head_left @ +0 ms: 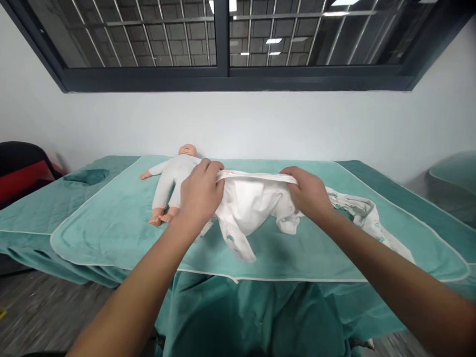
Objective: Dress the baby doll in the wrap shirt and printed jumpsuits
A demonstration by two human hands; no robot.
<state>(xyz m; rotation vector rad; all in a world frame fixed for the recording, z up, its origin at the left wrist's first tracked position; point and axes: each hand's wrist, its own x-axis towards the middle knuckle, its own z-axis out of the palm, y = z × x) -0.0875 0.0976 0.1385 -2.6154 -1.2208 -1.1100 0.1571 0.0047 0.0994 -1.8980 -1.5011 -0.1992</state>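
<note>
A small white baby top (247,201) with sparse printed marks hangs between my two hands, its upper edge pulled straight. My left hand (204,191) is closed on that edge at one end. At the other end my right hand (307,191) grips it, with the fingers partly hidden by the cloth. A short sleeve dangles low on the left, near the bed. Behind my left hand lies a baby doll (173,178) on its back, in a pale grey suit. To the right, baby trousers (366,213) with a small print lie crumpled, partly hidden by my right forearm.
A green mat (111,218) with white piping covers the green bed (40,213). The white wall (238,124) and a barred window (223,49) rise directly behind. A red and black object (22,173) stands at the far left, and a green chair-like shape (455,171) at the right.
</note>
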